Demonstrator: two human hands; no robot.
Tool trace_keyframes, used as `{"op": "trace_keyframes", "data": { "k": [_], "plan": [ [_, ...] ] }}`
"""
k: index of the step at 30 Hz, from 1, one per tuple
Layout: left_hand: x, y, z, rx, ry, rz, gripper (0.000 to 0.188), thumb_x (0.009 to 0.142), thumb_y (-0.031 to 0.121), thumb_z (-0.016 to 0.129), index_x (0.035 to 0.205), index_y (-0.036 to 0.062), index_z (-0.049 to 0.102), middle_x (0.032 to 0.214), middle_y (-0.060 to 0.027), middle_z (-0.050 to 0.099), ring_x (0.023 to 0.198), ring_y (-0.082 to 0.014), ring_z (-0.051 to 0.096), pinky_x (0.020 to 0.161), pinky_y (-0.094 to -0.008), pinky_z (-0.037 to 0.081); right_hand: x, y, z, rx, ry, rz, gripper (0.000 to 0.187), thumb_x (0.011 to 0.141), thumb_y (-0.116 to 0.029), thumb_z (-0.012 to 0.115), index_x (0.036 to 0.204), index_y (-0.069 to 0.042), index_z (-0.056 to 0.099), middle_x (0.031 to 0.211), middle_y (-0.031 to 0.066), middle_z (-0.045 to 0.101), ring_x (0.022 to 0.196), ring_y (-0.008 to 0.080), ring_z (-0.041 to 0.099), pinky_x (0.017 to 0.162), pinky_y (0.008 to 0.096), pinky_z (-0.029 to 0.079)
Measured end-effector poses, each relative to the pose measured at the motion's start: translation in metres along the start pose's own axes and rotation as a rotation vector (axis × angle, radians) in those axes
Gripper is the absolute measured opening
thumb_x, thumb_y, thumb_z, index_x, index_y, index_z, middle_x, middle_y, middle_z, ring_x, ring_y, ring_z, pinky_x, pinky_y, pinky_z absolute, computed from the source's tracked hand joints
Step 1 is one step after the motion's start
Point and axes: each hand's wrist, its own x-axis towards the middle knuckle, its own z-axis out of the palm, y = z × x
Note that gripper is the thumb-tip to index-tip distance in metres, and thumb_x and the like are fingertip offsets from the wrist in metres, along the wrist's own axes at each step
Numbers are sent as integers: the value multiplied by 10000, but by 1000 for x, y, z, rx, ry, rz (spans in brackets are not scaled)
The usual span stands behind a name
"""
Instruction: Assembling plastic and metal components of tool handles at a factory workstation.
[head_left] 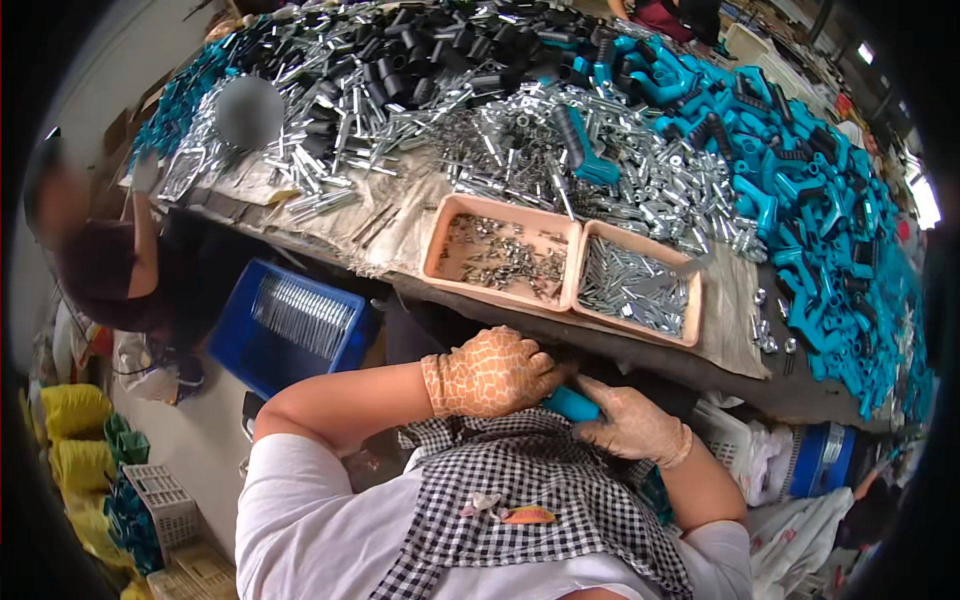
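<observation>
"Where do we find the teal piece (pixel 573 403)?"

"We see it near, between the two gloved hands, just beyond the checked apron (pixel 540 480)."

"And how do we read the fingers?"

"The right hand (pixel 635 425) grasps the piece's right end, with thumb and forefinger about it. The left hand (pixel 495 372) has its fingers curled in beside the left end. They turn away from us there, so we cannot tell whether they grip it too."

"What do we have beyond them?"

"Two peach trays side by side on the cloth-covered table: the left tray (pixel 497 296) holds small metal bits (pixel 505 262), and the right tray (pixel 694 305) slim metal pins (pixel 615 275)."

"And farther off?"

"We see black parts (pixel 420 45) heaped far back and teal housings (pixel 760 210) piled along the right."

"To our left?"

"A blue crate (pixel 232 335) with a row of metal rods (pixel 302 318) in it, and a dark-clothed person (pixel 110 275) farther left, near the table's end."
</observation>
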Motion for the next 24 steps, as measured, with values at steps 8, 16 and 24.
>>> {"op": "trace_keyframes", "data": {
  "k": [8,16,24],
  "plan": [
    [33,-26,-46,-177,-384,-382,531,707,389,817,1105,55,708,930,-132,694,863,-324,686,771,-425,563,-3,22,18,7,251,-157,883,863,-189,731,1550,6,211,1117,262,634,825,356,677,742,399,549],
    [10,-142,-32,182,-236,-789,246,839,194,697,1065,113,753,1043,-110,698,963,-310,668,866,-420,534,3,20,4,1226,269,46,999,833,-456,777,1546,-8,238,1030,150,614,629,135,604,507,238,486],
    [14,-151,1,124,-432,-815,261,865,288,679,1100,207,758,1050,-99,736,921,-316,688,809,-412,549,-18,15,9,941,320,116,544,995,-151,580,1485,-44,368,1087,89,596,839,135,617,694,282,541]
  ]
}}
